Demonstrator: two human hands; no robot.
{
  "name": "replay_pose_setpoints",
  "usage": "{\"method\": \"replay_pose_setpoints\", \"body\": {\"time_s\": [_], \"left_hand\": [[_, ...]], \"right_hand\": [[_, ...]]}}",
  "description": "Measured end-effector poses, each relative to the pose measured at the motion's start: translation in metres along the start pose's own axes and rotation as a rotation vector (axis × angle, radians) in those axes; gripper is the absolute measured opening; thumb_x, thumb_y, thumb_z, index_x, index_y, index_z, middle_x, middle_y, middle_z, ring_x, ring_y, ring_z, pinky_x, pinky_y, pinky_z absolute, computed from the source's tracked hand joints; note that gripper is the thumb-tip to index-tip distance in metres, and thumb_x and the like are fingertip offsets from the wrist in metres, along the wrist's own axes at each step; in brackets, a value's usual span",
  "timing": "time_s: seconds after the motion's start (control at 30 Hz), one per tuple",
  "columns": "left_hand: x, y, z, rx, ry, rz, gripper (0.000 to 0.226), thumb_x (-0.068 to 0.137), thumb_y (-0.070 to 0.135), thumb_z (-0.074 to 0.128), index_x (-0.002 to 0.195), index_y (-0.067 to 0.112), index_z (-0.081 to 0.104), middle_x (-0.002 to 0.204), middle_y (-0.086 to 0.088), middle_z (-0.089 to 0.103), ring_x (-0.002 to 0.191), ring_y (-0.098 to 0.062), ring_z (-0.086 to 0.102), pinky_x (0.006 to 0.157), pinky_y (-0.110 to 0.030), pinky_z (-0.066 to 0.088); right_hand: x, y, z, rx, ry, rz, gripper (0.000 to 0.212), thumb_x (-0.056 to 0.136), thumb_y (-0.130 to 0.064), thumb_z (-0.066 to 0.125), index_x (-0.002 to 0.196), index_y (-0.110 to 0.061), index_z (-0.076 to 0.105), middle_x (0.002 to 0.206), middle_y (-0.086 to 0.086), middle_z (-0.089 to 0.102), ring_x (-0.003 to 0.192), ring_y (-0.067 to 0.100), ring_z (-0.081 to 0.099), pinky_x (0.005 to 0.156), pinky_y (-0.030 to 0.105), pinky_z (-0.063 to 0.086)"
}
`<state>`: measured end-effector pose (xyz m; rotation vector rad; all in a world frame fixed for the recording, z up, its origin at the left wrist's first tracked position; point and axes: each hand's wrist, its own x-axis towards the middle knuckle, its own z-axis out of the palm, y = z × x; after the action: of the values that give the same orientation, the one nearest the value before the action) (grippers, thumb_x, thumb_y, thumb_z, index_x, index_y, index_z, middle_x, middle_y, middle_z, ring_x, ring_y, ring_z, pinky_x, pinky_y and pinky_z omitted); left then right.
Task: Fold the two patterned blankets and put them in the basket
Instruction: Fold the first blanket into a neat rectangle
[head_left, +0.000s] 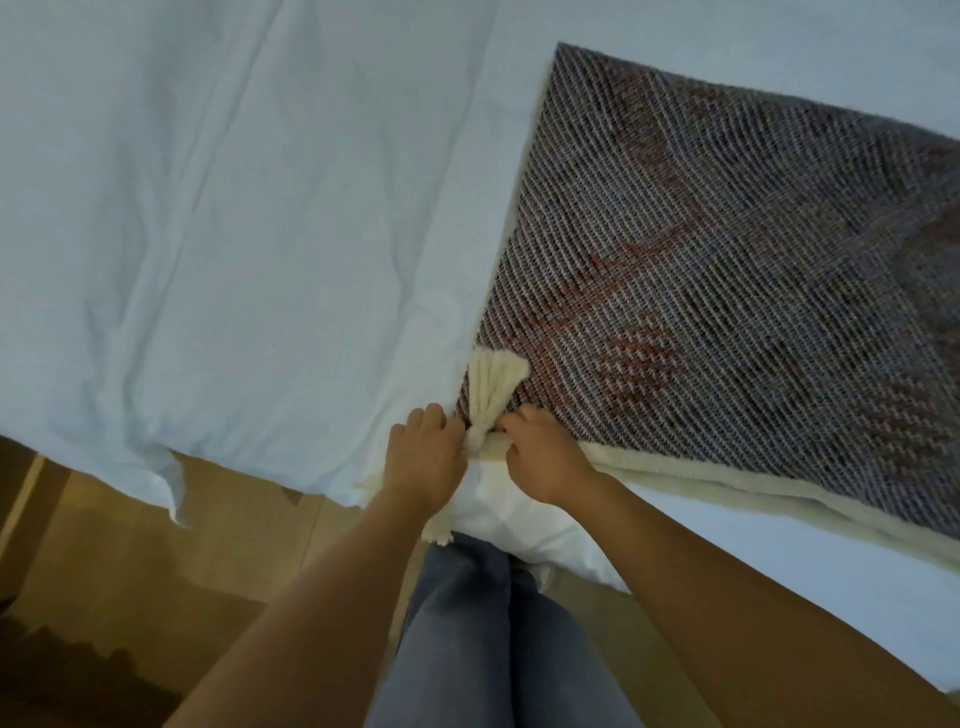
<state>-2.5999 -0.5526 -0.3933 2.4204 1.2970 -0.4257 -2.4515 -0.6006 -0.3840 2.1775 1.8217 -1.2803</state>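
One patterned blanket (701, 260) is in view, spread flat on the bed (208, 208) to your right, its near corner at the mattress edge; the second blanket and the basket are out of sight. Your left hand (423, 457) and right hand (545, 457) both have fingers curled tight on that corner, either side of the cream tassel (493, 400). Keep the layers pinched together there, match the cream border (727, 483) edge to edge, and pull lightly toward yourself so the cloth lies smooth before folding again
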Motion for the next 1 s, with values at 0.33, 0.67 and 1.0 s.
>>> {"method": "replay_pose_setpoints", "body": {"time_s": [0.33,0.67,1.0], "left_hand": [[0.032,-0.04,-0.025,0.088,-0.021,0.041,0.036,0.083,0.006,0.046,0.117,0.009,0.057,0.122,-0.012,0.051,0.107,-0.031,0.048,0.086,-0.038,0.036],[0.158,0.009,-0.079,-0.358,0.082,0.015,0.033,0.095,0.023,0.041,0.121,0.006,0.053,0.113,-0.016,0.054,0.104,-0.031,0.052,0.087,-0.041,0.045],[0.267,0.037,-0.104,-0.648,0.173,-0.091,0.043,0.089,0.035,0.053,0.121,0.007,0.044,0.113,-0.013,0.051,0.099,-0.027,0.052,0.082,-0.038,0.046]], "right_hand": [[0.004,-0.007,-0.001,-0.259,-0.102,-0.34,0.085,0.078,0.007,0.045,0.146,-0.032,0.014,0.156,-0.001,0.01,0.141,0.024,0.009,0.11,0.045,0.02],[0.043,-0.014,-0.05,0.125,0.073,-0.128,0.018,0.088,-0.012,0.045,0.083,-0.002,0.058,0.086,0.016,0.063,0.077,0.031,0.058,0.067,0.038,0.046],[0.122,0.044,-0.135,0.242,0.399,0.127,0.024,0.088,-0.008,0.049,0.11,-0.001,0.055,0.115,0.014,0.05,0.109,0.029,0.046,0.094,0.038,0.042]]}}
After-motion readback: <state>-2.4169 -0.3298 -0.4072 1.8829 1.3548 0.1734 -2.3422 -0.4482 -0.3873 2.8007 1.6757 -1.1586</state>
